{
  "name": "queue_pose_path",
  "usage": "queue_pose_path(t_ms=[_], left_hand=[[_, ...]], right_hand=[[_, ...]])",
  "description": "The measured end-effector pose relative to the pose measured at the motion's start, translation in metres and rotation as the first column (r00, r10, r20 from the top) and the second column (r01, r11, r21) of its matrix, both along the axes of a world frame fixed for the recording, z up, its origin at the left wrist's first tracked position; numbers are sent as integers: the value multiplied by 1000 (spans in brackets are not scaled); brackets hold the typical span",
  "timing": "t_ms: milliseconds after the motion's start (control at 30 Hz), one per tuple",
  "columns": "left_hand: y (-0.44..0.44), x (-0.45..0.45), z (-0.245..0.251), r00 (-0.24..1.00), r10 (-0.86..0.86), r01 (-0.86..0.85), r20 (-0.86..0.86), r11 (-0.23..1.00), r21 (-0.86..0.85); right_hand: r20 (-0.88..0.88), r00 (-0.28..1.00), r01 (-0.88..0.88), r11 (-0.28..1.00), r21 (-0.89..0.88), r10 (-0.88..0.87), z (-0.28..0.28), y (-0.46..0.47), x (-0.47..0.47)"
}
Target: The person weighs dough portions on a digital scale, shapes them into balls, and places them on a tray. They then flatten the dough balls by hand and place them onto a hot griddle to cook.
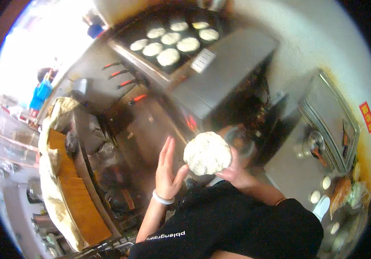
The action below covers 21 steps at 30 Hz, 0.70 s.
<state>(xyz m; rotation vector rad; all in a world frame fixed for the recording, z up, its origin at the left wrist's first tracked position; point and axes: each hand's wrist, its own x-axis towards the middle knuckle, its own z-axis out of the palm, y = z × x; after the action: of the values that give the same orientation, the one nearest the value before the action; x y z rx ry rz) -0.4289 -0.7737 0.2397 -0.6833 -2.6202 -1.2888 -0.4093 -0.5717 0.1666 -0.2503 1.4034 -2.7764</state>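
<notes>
A flat round of pale raw dough (207, 153) rests on my right hand (234, 166), held up in front of my black shirt. Most of that hand's palm and fingers are hidden beneath the dough. My left hand (168, 170), with a white bangle at its wrist, is raised just left of the dough. Its fingers point up, the thumb stands apart, and nothing is in it. The thumb tip comes very close to the dough's edge; contact cannot be made out.
Several dough rounds (168, 57) lie on a dark griddle (180, 66) ahead. A metal counter (234, 61) adjoins it. Red-handled tools (119, 73) lie at the left. Metal trays (334, 123) lean at the right, above small dough pieces (315, 196). Brown boards (82, 207) stand at lower left.
</notes>
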Motion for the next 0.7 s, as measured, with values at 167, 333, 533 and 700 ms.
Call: queue_pose_path(t_ms=[167, 333, 533, 700], left_hand=[[-117, -13, -23, 921, 321, -366, 221, 907, 207], [-184, -30, -50, 845, 476, -507, 244, 858, 85], [-239, -87, -85, 725, 623, -637, 293, 769, -58], [-278, -166, -98, 578, 758, -743, 303, 642, -190]], right_hand=[[330, 872, -80, 770, -633, 362, 5, -78, -80], [268, 913, -118, 827, -550, 308, 7, -120, -171], [84, 992, -72, 961, -267, 97, 19, -162, -355], [69, 993, -64, 920, -386, 98, 6, -196, -577]])
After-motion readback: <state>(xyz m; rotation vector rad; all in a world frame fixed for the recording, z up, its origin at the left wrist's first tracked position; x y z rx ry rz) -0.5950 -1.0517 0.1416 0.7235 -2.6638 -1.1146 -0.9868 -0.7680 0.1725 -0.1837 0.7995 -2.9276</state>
